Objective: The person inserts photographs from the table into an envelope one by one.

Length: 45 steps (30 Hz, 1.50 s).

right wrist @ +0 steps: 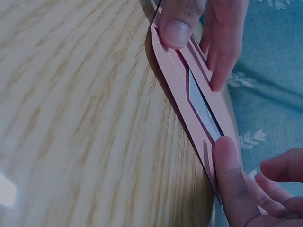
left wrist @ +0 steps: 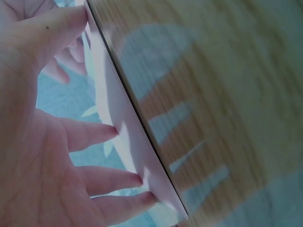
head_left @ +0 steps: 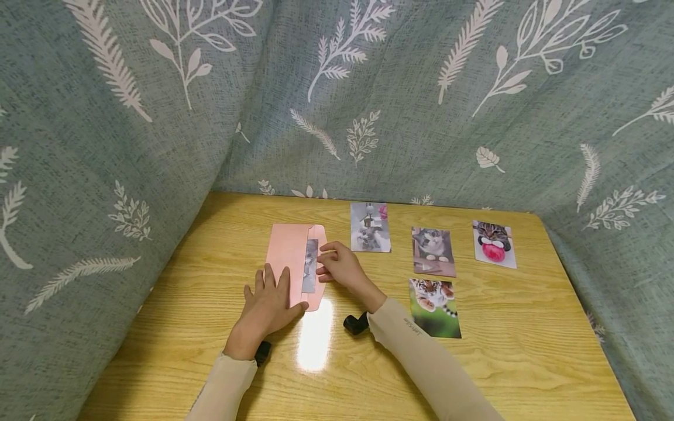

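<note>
A pink envelope [head_left: 281, 251] lies on the table with its flap folded out to the right. From its mouth sticks a strip of a photo card [head_left: 310, 266], greyish in colour; the rest of the card is hidden inside. My left hand [head_left: 271, 304] rests spread over the envelope's lower left part, its thumb [right wrist: 177, 33] by the near end of the mouth. At the card's exposed edge is my right hand [head_left: 342, 269]; one straight digit [right wrist: 229, 165] touches there while its other fingers stay loosely bent, apart from the card.
Right of the envelope lie several photo cards: a grey one with a pink flower [head_left: 370, 228], a grey-and-white cat [head_left: 433, 251], a cat with a pink ball [head_left: 494, 244] and a tiger cub [head_left: 434, 308]. Patterned green-blue cloth [head_left: 326, 134] hangs behind the wooden table [head_left: 505, 362].
</note>
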{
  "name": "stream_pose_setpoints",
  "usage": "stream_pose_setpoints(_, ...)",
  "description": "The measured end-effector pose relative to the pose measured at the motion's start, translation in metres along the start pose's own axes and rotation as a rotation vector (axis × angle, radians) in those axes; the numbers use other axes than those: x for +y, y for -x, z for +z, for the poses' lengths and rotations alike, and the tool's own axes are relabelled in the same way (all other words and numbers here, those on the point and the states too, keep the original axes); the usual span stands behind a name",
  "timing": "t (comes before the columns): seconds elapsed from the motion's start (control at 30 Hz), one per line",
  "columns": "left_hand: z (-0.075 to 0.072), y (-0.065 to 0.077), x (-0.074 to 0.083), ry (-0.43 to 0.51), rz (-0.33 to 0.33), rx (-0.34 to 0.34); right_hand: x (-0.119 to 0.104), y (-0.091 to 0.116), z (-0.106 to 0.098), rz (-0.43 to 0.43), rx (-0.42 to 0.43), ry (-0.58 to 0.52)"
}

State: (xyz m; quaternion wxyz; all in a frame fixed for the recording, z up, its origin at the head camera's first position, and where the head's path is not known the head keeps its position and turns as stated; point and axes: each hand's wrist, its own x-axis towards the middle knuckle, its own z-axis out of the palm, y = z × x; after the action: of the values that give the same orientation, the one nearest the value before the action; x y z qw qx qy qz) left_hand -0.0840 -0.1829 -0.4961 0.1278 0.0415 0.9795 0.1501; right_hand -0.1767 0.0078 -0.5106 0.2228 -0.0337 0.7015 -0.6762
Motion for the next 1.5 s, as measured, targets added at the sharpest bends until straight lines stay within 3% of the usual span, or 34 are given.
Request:
stream_pose_setpoints(1.03, 0.002, -0.001, -0.001, -0.002, -0.002, 0.001, -0.003, -0.007, 0.020, 0.009, -0.011, 0.012)
stream_pose_setpoints(1.5, 0.000, 0.000, 0.000, -0.002, -0.002, -0.001, -0.008, 0.000, 0.008, -0.034, -0.026, 0.100)
